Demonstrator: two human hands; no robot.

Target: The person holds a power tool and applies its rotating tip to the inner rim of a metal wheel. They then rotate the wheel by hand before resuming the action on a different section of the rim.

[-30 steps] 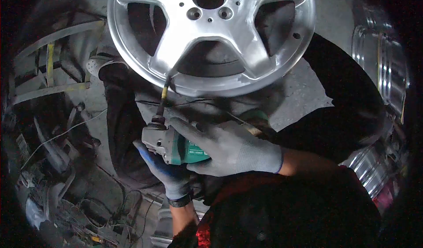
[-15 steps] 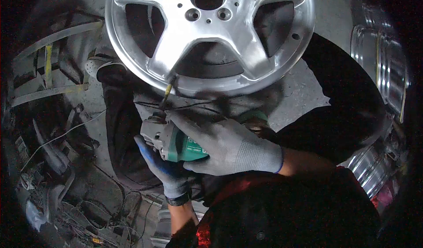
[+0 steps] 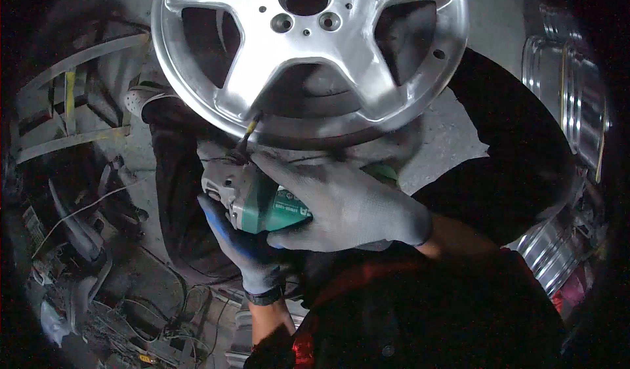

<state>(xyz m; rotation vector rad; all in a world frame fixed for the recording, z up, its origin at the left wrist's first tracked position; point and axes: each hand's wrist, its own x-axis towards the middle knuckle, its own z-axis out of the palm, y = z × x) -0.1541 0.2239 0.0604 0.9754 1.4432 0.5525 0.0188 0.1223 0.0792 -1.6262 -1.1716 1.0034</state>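
Observation:
A silver five-spoke alloy wheel point(image 3: 252, 74) fills the upper middle, its face towards me. My right hand point(image 3: 361, 208), in a grey glove, is wrapped over the body of a green angle grinder point(image 3: 259, 205). From below, my left hand point(image 3: 246, 251) supports the grinder's head; it wears a grey glove with blue on the fingers and a dark band at the wrist. A slim bit with a yellow band point(image 3: 250, 128) reaches up from the grinder head. Its dark tip overlaps the wheel's lower rim beside the end of a spoke.
Polished rims point(image 3: 567, 100) stand at the right, with another rim point(image 3: 551, 254) below them. A metal frame point(image 3: 82, 139) is at the left. Cables and scrap parts point(image 3: 144, 323) cover the floor at lower left. Dark-clothed legs point(image 3: 190, 218) flank the wheel.
The grinder's body has tilted slightly and its head has shifted a little left, with my right hand moving along. The bit's tip stays near the same spoke end. The wheel appears slightly farther left.

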